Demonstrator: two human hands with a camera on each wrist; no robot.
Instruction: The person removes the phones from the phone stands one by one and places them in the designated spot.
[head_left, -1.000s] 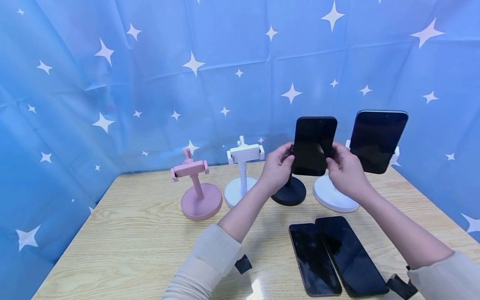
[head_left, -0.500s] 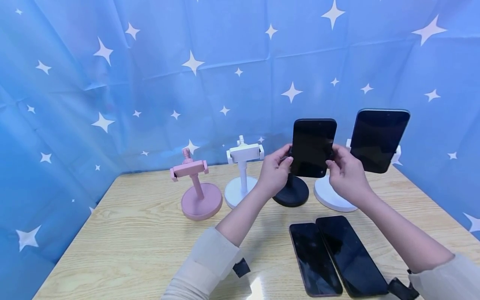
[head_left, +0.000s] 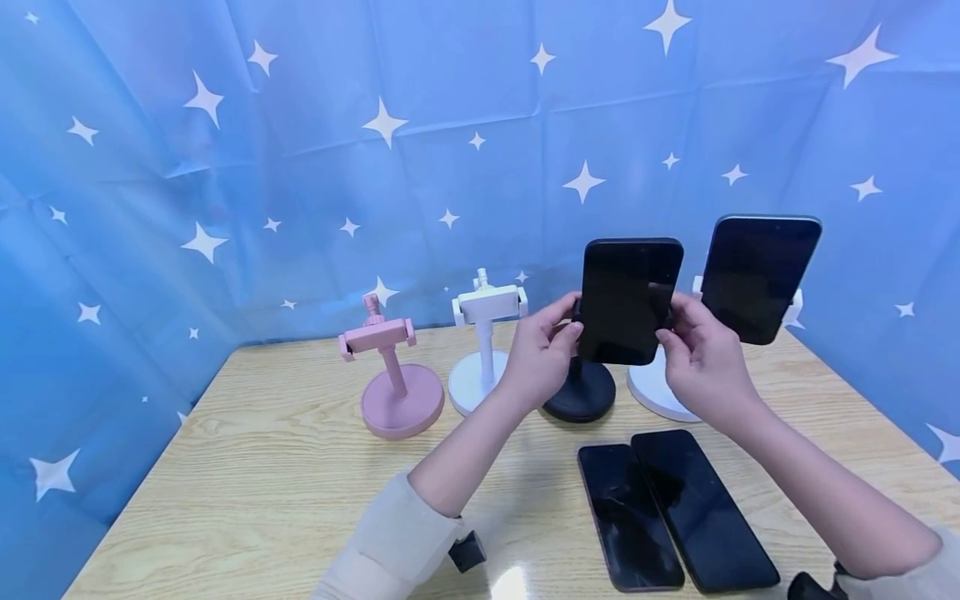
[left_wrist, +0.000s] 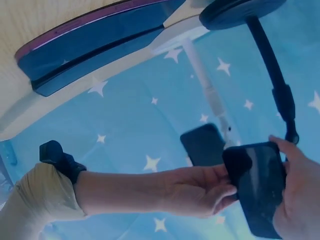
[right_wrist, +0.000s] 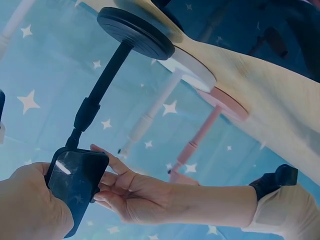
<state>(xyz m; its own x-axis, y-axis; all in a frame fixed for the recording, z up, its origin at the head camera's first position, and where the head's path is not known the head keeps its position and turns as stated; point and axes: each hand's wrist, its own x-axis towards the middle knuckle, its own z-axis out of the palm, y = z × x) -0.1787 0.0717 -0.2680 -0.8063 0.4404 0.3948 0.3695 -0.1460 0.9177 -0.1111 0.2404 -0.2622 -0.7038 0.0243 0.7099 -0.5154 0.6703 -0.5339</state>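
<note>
A black smartphone stands upright, screen toward me, at the top of a black phone stand. The left hand holds its left edge, thumb in front and fingers partly hidden behind. From the other side the right hand grips the right edge in the same way. The stand's clamp is mostly hidden by phone and hands. In the left wrist view the black pole meets the phone's back. The right wrist view shows the left hand's fingers at the phone's side.
A second phone sits in a white stand at right. Another white stand and a pink stand hold no phone. Two phones, one smaller and one larger, lie side by side on the wooden table.
Both hands and the held phone have come slightly lower and nearer; the phone looks a little larger and its angle has shifted. The black base has shifted slightly.
</note>
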